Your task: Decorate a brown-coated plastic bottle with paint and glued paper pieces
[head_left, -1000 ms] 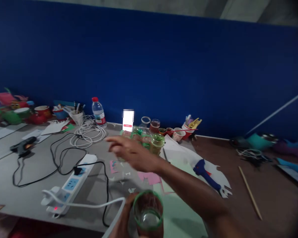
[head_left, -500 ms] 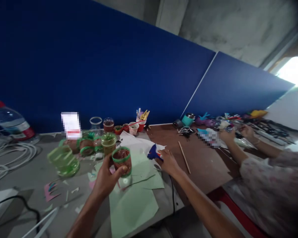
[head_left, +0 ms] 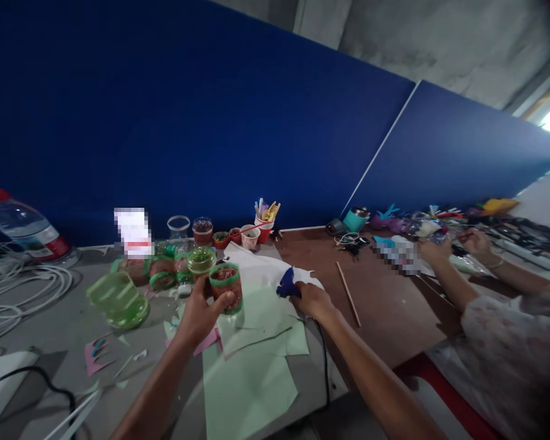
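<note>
My left hand is wrapped round a small brown cup with green bands at its rim and base. The cup is held above the green paper sheets, its open top facing up and showing a brown inside. To the right, my right hand is closed on a dark blue glue gun, whose nose points left over white paper. My fingers cover part of its handle. Just behind the held cup stands a clear cup with a green rim.
Brown and green banded bottle pieces and a green clear container lie left. A red cup of plastic cutlery stands at the back. A wooden stick lies right, near a co-worker's hands. A black cord hangs over the edge.
The glue gun has been lifted and turned in my right hand. The cup has risen slightly, and the white round piece below it no longer shows. The view has shifted a little.
</note>
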### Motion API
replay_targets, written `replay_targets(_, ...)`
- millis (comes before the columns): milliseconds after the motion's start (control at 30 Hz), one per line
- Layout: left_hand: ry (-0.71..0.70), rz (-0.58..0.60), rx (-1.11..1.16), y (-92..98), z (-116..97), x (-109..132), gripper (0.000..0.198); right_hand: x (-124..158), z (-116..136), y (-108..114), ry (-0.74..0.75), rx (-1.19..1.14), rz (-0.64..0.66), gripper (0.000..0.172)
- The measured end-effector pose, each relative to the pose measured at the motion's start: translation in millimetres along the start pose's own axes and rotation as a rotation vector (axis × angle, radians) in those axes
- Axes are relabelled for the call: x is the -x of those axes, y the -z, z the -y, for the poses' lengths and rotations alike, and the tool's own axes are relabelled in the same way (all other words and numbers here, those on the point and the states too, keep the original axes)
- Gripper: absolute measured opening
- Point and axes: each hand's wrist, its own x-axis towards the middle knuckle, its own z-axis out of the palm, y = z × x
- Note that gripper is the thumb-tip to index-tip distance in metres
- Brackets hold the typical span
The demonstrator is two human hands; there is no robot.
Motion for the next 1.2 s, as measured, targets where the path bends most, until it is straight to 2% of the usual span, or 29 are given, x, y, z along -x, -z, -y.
replay_targets(167,0.029,0.036,0.07,-9.0,5,2,0.054,-6,-16,14,-0.012,-0.077,-0.082,0.044)
replay_targets(267,0.06,0.04,0.068,-9.2,9,5,0.05,-12,-25,27,0.055,-0.235,-0.217,0.045)
replay_targets(333,0.063,0.037,0.073,-8.0,11,5,0.048,-15,-29,33,0.114,-0.289,-0.262,0.044)
replay_targets(500,0.087,0.06,0.19,-7.4,18,4,0.049,-17,-35,29,0.22,-0.323,-0.185,0.044)
replay_targets(667,0.082,0.055,0.381,-12.0,29,4,0.048,-17,-46,6,0.256,-0.678,-0.101,0.047)
replay_targets(767,0.109,0.05,0.426,-15.4,37,4,0.049,-15,-50,-5,0.285,-0.787,-0.046,0.049)
replay_targets(867,0.12,0.073,0.489,-18.9,42,4,0.05,-11,-52,-9,0.263,-0.746,-0.087,0.05)
replay_targets(967,0.11,0.113,0.504,-23.1,38,3,0.049,-8,-52,-9,0.287,-0.672,-0.127,0.045)
replay_targets(1100,0.119,0.274,0.504,-36.6,21,-3,0.049,-7,-49,-6,0.32,-0.58,-0.174,0.042)
replay_targets(1200,0.205,0.391,0.58,-56.2,13,-14,0.051,-7,-46,-5,0.315,-0.524,-0.198,0.039)
